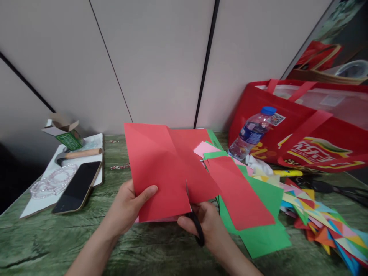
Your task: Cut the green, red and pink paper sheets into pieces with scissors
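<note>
Phone: dark-screened phone (77,188), left of the left-hand grip, apart from it, near a hammer (82,154).
Left hand: this hand (128,205) is clamped on the red sheet's near left edge, thumb on top.
Red sheet: the red sheet (158,165) spans ahead of and between both hands, its crease running away from them.
Scissors: the scissors (197,229) enter at the near edge, blade pointing away, roughly along the crease; the left thumb is apart from it.
Right hand: nearer the cut, this hand (209,226) has its fingers wrapped around the handles.
Beyond right grip: red strip (241,191) over green paper (263,239); farther, bottle (250,132) and folded pieces (324,226).
</note>
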The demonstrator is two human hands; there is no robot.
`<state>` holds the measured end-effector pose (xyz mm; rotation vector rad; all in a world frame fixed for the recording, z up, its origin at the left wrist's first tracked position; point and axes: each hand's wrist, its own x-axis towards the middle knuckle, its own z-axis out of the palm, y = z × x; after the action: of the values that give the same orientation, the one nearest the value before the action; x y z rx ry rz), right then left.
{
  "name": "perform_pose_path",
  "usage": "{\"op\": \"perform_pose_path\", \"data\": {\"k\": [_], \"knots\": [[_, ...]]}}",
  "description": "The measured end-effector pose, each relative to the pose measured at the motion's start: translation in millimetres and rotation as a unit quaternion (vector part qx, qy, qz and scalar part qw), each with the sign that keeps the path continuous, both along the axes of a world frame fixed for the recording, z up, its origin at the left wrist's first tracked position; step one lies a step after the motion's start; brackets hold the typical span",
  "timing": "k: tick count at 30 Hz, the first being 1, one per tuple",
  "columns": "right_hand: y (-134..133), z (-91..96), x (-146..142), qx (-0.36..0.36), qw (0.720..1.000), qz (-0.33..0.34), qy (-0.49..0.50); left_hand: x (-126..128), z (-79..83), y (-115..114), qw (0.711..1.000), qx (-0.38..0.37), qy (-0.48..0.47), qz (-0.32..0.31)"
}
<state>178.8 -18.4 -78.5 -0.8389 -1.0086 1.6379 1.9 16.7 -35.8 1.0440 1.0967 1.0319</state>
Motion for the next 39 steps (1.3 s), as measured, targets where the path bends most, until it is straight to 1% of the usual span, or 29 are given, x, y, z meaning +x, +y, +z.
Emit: {"op": "perform_pose_path", "data": {"k": [5, 9, 16, 21, 27, 35, 39], "knots": [[-1.0, 0.4, -0.9, -0.007, 1.000, -0.008, 0.016, -1.6, 0.6, -2.4, 1.000, -0.001, 0.002, 0.005], [-1.6, -0.4, -1.2, -0.006, 1.000, -0.019, 0.005, -1.6, 1.7, -3.2, 1.000, 0.005, 0.015, 0.008], [-2.6, 0.5, -1.8, -0.014, 0.999, -0.032, -0.033, -3.4, -0.4, -3.1, 0.998, 0.024, 0.054, 0.005], [-2.6, -2.5, -1.3, -0.020, 0.998, -0.041, -0.039, -4.8, -1.5, -2.8, 0.994, 0.044, 0.096, 0.012], [-2.5, -2.9, -0.3, -0.008, 0.998, -0.026, -0.061, -4.6, -2.0, -3.2, 0.996, 0.045, 0.083, 0.011], [-3.7, 3.8, -0.8, 0.004, 0.992, -0.059, -0.108, -3.0, -0.7, -3.4, 0.995, 0.052, 0.083, 0.014], [-3.6, 2.3, -3.0, -0.015, 0.989, -0.074, -0.125, -3.6, -0.7, -3.1, 0.995, 0.055, 0.085, 0.023]]}}
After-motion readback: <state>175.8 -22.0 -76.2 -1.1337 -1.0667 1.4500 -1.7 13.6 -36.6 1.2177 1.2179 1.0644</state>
